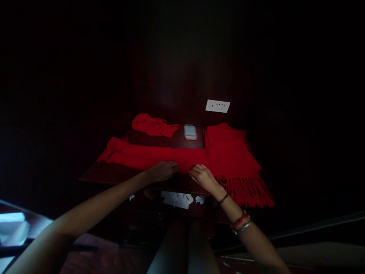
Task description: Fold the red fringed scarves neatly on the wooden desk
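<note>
A long red scarf [159,154] stretches across the dark table, its left end bunched and its right part wider and flat. The fringe [246,190] hangs over the front edge at the right. My left hand [163,171] is closed, with bent fingers at the scarf's near edge, left of the middle. Close by on the right, my right hand [202,176] pinches the same edge. A narrow stretch of red cloth shows between the two hands. Dim light hides the exact grip of the fingertips.
Behind the scarf lie a crumpled red cloth [155,125], a phone [190,132] and folded red fabric [225,133]. A white socket plate [217,106] is on the dark wall. Below the tabletop [99,174], papers [173,199] and a small white case [188,198] sit on a shelf.
</note>
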Tool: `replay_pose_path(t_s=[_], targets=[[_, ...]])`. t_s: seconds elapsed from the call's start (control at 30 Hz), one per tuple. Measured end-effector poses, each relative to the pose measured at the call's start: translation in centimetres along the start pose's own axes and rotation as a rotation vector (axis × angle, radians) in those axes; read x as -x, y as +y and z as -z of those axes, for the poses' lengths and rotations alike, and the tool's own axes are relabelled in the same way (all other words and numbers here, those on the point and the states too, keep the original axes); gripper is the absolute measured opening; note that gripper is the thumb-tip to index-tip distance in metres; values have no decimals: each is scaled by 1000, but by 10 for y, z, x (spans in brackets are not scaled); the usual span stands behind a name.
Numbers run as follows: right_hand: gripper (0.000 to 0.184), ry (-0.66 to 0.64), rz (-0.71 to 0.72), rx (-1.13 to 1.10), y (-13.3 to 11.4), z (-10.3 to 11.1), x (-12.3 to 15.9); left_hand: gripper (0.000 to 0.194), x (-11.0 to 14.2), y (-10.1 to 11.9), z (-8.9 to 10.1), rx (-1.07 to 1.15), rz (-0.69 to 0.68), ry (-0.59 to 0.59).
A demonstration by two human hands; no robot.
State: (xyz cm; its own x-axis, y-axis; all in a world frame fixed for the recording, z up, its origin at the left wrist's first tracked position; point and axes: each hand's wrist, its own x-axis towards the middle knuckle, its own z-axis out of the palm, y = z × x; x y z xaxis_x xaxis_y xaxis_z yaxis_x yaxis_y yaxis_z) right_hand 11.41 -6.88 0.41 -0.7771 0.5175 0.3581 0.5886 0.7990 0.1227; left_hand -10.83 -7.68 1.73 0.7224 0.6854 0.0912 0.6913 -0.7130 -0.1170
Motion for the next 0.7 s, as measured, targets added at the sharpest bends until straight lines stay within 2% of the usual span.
replay_pose_path(t_s=[0.17, 0.3, 0.5, 0.7], targets=[[17, 10, -65, 48, -4, -7, -5, 26, -5, 4, -8, -60, 78, 48], [19, 49, -81, 78, -4, -7, -3, 27, -3, 3, -10, -64, 67, 83], [17, -44, 54, 44, -2, 0, 6, 36, 6, -10, 3, 35, -136, -40], [22, -88, 27, 12, -1, 1, 11, 52, 16, -19, 10, 4, -109, -161]])
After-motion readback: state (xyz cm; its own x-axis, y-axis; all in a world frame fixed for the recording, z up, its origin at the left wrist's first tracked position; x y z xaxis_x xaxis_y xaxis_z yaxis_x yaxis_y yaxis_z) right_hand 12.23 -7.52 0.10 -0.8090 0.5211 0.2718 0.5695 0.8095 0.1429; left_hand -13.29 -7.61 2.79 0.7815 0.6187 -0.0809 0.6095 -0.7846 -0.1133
